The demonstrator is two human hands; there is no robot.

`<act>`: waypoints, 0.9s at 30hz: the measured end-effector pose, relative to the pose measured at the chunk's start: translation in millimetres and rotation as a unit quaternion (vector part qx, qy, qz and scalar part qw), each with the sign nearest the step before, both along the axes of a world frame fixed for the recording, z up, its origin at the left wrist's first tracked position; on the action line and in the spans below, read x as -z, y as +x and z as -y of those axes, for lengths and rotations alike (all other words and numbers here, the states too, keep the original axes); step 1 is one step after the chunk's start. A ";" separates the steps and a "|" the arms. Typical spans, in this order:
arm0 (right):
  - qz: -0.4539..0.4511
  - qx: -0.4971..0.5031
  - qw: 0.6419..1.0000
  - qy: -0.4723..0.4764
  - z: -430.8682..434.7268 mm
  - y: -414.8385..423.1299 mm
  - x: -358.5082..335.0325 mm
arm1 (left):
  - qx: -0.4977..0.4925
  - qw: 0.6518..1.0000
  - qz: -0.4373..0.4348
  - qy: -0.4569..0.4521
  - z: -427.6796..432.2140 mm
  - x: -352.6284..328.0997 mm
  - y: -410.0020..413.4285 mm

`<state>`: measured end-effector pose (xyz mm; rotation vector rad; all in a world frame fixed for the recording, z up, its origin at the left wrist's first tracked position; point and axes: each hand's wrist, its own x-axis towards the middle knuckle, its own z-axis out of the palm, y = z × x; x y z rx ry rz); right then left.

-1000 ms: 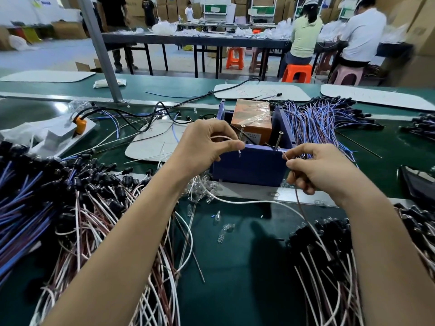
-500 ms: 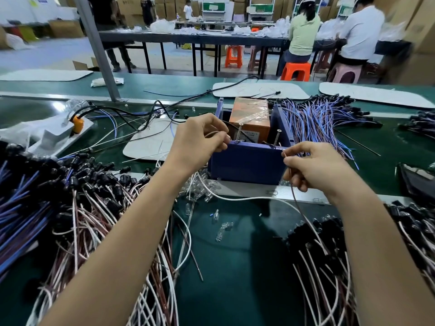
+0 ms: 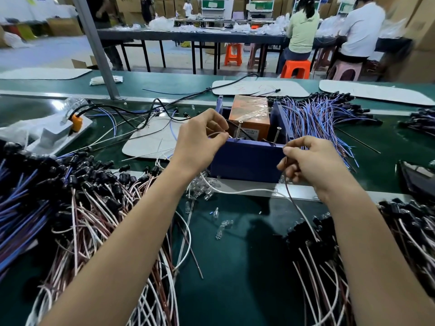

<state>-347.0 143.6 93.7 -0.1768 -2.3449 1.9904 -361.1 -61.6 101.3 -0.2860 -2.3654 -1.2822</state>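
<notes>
Two hands are busy at the front edge of one blue box (image 3: 247, 161) on the green table (image 3: 235, 267). The left hand (image 3: 200, 143) has its fingers curled. Its thumb and first finger pinch one thin white wire (image 3: 249, 191) just beside the left screw (image 3: 239, 129). That white wire drops under the hand and runs across the table to the right.

The right hand (image 3: 313, 165) is curled too. It pinches one thin brown wire (image 3: 286, 182) at the right front corner of the box, near the right screw (image 3: 277, 135). The brown wire hangs down from the fingers to the table.

That makes two screws standing up at the front of the box, one by each hand. One orange box (image 3: 250, 114) sits inside the blue one.

Three big heaps of wires lie close by. The left heap (image 3: 82, 196) has many black caps, the right heap (image 3: 329, 250) lies by the right arm, and the purple-blue bunch (image 3: 317, 114) is behind the right hand. A few tiny clear bulbs (image 3: 217, 212) lie on the table between the arms.

Far back, two people sit at another table, a person in a pale green top (image 3: 303, 31) and a person in a white top (image 3: 360, 27).
</notes>
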 end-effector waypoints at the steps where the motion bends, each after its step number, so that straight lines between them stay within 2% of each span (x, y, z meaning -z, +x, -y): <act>1: 0.000 0.005 1.000 -0.009 -1.1 -0.4 -0.2 | -0.001 1.000 -0.002 0.000 0.0 0.3 -0.1; 5: 0.014 -0.008 1.000 -0.017 3.5 0.0 0.2 | -0.003 1.000 -0.007 0.004 -0.6 1.1 -0.1; 18: 0.013 -0.032 0.998 0.055 14.5 2.0 6.4 | 0.000 1.000 -0.004 -0.007 -3.4 4.1 -1.5; 27: 0.014 -0.029 0.997 0.065 13.4 1.2 7.6 | -0.025 0.998 -0.053 -0.002 -9.5 11.1 -3.8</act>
